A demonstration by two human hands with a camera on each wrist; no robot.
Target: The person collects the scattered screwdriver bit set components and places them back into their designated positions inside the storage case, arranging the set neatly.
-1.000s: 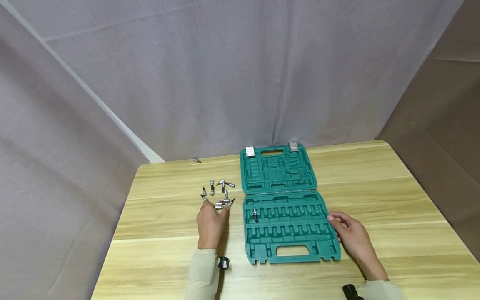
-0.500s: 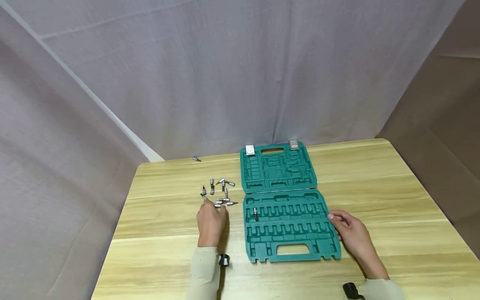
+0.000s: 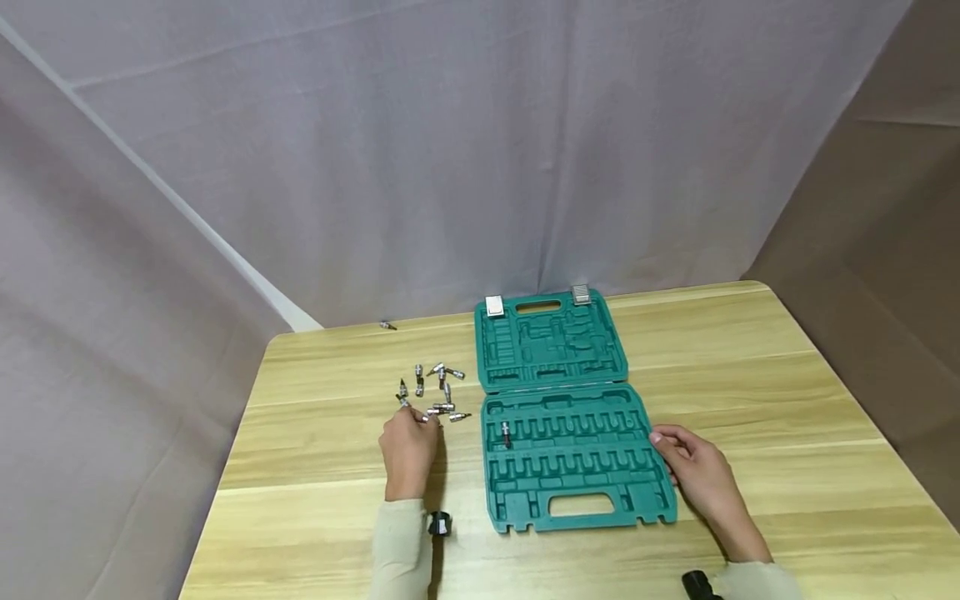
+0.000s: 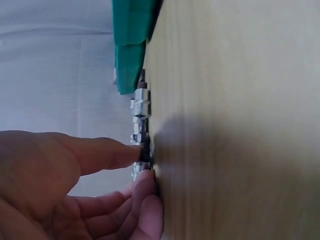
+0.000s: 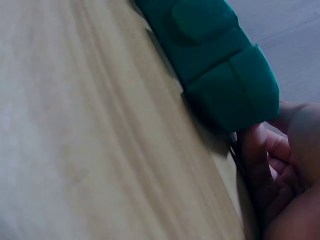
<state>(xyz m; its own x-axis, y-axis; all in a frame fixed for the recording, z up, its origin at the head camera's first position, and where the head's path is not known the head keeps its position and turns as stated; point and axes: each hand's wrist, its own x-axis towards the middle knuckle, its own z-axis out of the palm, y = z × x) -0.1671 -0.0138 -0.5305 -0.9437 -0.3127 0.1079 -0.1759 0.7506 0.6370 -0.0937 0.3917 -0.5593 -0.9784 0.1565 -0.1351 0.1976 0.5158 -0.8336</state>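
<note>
My left hand (image 3: 408, 450) is low over the table at the near side of a loose group of bit sockets. Its thumb and index finger pinch a small chrome bit socket (image 3: 425, 419), mostly hidden by the fingers. Another bit socket (image 3: 459, 417) lies just right of the fingertips, and in the left wrist view a bit socket (image 4: 142, 102) points toward the case. The green tool case (image 3: 585, 527) lies opened flat. My right hand (image 3: 697, 471) grips its right edge, thumb on top and fingers underneath. One bit socket (image 3: 506, 434) sits in the upper row's left end.
Several more bit sockets (image 3: 442, 379) lie scattered left of the case, and a lone bit socket (image 3: 387, 325) is near the table's back edge. The case lid (image 3: 551, 342) with two metal latches reaches toward the grey curtain (image 3: 420, 167). Wooden table (image 3: 300, 517) surrounds everything.
The bit socket at my left thumb, tilted a second ago, now lies flat, let go. My left hand has drawn slightly left and pinches another one. The right hand keeps its hold.
</note>
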